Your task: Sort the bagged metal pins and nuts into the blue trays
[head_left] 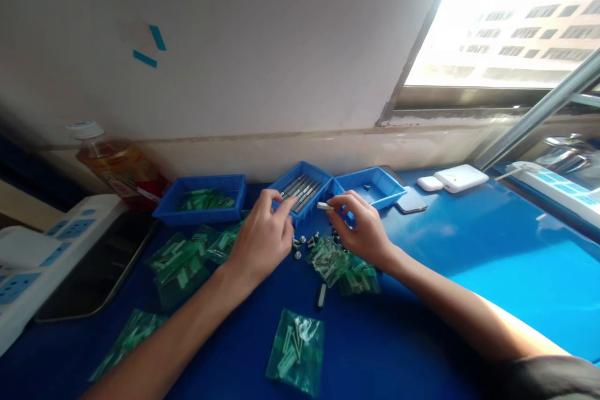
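Note:
My left hand (262, 234) reaches over the near left rim of a blue tray (305, 212) holding several slim metal rods (300, 192). Its finger and thumb are apart at the rods, and I see nothing gripped between them. Between the fingertips of my right hand (359, 225) is a short pale metal rod (324, 205), held level beside the tray. Small screws (297, 255) lie loose on the blue table below the tray. Close under my right hand are green plastic bags (328, 259) of small parts. A short dark-and-silver rod (321, 295) lies nearer me.
A blue tray with green bags (199, 215) stands left; another blue tray (389, 194), with a small part inside, stands right. More bags (295, 350) lie in front. A bottle (117, 165), phone (98, 275) and power strip (56, 256) are left. White devices (459, 178) sit right.

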Tool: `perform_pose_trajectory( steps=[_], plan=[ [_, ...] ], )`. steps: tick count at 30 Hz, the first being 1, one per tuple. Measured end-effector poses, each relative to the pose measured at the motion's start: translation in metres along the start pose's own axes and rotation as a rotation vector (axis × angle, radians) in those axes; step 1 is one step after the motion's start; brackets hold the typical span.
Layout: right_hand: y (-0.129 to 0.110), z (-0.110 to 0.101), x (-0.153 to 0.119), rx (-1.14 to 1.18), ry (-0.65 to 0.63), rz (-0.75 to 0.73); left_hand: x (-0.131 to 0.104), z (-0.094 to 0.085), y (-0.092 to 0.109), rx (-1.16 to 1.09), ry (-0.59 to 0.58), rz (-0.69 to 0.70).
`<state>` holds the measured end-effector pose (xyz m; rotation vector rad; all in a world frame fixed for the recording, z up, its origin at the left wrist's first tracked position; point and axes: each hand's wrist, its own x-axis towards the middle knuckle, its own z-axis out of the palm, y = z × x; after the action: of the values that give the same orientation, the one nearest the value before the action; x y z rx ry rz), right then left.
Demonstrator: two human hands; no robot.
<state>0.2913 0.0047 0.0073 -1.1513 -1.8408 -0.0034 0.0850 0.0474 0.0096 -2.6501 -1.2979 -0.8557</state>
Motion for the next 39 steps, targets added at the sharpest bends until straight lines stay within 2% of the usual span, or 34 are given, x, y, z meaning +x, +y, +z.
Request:
perform_pose_trajectory(
  steps=[2, 4, 7, 10, 15, 17, 20, 23, 26, 30, 33, 35, 39],
  plan=[
    [0.004, 0.0, 0.005, -0.008, 0.006, -0.015, -0.005, 0.002, 0.011, -0.066, -0.05, -0.011],
    [0.008, 0.0, 0.008, -0.024, 0.005, -0.01, -0.006, 0.005, 0.012, -0.076, -0.092, -0.039],
    [0.013, -0.004, 0.007, -0.054, -0.028, -0.016, -0.004, 0.005, -0.001, -0.076, -0.129, -0.083],
    [0.014, -0.011, 0.005, -0.103, -0.069, -0.017, -0.004, 0.0, -0.019, -0.08, -0.111, -0.115],
    [0.013, -0.028, 0.005, -0.33, -0.267, 0.011, -0.008, -0.004, -0.038, -0.072, -0.092, -0.111],
    [0.008, -0.033, 0.005, -0.321, -0.256, -0.01, -0.014, -0.007, -0.035, -0.043, -0.045, -0.088],
    [-0.01, -0.032, 0.003, -0.146, -0.216, -0.024, -0.03, -0.015, -0.016, -0.069, 0.021, -0.056],
    [-0.04, -0.02, -0.005, 0.129, -0.242, -0.003, -0.05, -0.027, 0.009, -0.295, -0.046, -0.05],
    [-0.067, -0.001, -0.013, 0.336, -0.285, 0.009, -0.064, -0.034, 0.022, -0.434, -0.04, 0.008],
    [-0.08, 0.013, -0.017, 0.363, -0.22, 0.082, -0.067, -0.037, 0.017, -0.503, -0.01, 0.049],
    [-0.078, 0.016, -0.018, 0.286, -0.219, 0.106, -0.067, -0.036, 0.011, -0.555, -0.079, 0.035],
    [-0.076, 0.016, -0.02, 0.24, -0.245, 0.066, -0.069, -0.034, 0.008, -0.621, -0.151, 0.004],
    [-0.074, 0.015, -0.018, 0.233, -0.322, -0.11, -0.073, -0.028, 0.006, -0.75, -0.243, -0.071]
  ],
)
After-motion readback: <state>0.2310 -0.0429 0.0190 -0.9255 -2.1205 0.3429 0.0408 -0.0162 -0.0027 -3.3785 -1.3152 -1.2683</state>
